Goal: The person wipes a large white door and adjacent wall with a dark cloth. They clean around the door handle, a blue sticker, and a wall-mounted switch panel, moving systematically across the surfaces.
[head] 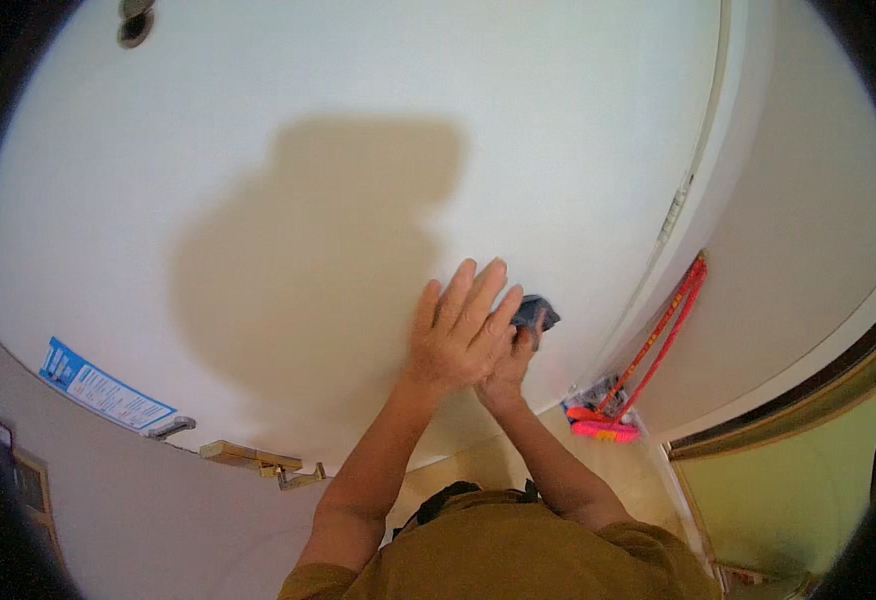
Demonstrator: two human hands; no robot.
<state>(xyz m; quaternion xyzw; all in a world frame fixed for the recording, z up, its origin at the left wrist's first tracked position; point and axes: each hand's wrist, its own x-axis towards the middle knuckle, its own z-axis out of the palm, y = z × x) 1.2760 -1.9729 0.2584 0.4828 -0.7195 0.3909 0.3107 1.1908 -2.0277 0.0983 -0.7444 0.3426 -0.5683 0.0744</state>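
Observation:
A white door (558, 150) fills most of the view, with a shadow across its middle. My left hand (456, 330) is raised before the door, its fingers spread and nothing held in it; whether it touches the door I cannot tell. Just to its right and partly behind it, my right hand (509, 367) grips a dark blue-grey cloth (537, 313) close to the door surface. Some of the right hand's fingers are hidden by the left hand.
A brass-coloured door handle and lock (250, 456) sit at the lower left, near a small metal latch (170, 428) and a blue-and-white printed sheet (111, 390). At right, a pink broom (604, 429) with red handles above it leans against the wall. A hinge (674, 210) shows on the door's right edge.

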